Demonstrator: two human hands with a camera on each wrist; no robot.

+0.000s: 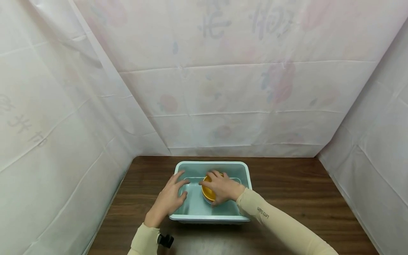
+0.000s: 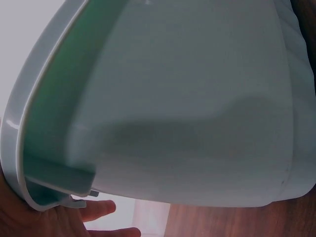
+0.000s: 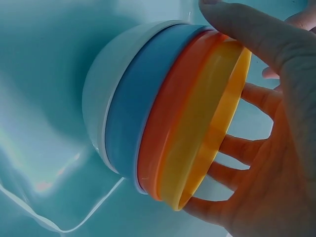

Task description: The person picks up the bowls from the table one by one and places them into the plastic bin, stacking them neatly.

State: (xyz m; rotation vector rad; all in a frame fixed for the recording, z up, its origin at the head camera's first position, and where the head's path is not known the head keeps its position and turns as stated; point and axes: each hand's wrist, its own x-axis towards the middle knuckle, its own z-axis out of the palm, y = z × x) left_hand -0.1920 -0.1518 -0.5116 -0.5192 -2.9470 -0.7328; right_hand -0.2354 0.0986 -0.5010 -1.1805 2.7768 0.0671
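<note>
A stack of nested bowls [image 3: 148,113] stands on the floor of a pale blue-green plastic basin [image 1: 208,218]. From inside to outside they are yellow, orange-red, blue and white. My right hand [image 1: 224,187] reaches down over the stack, thumb on one side and fingers spread round the opposite rim of the yellow bowl [image 1: 208,192]. The right fingertips are hidden behind that rim in the right wrist view. My left hand [image 1: 170,196] is at the basin's left edge, fingers parted and loosely bent, with nothing between them. In the left wrist view, the basin's outer wall [image 2: 187,98] fills most of the picture.
The basin stands on a dark wood-grain table [image 1: 287,191]. Pale printed cloth [image 1: 239,88] hangs behind the table and along both sides. A small black device [image 1: 165,241] is strapped at the left wrist.
</note>
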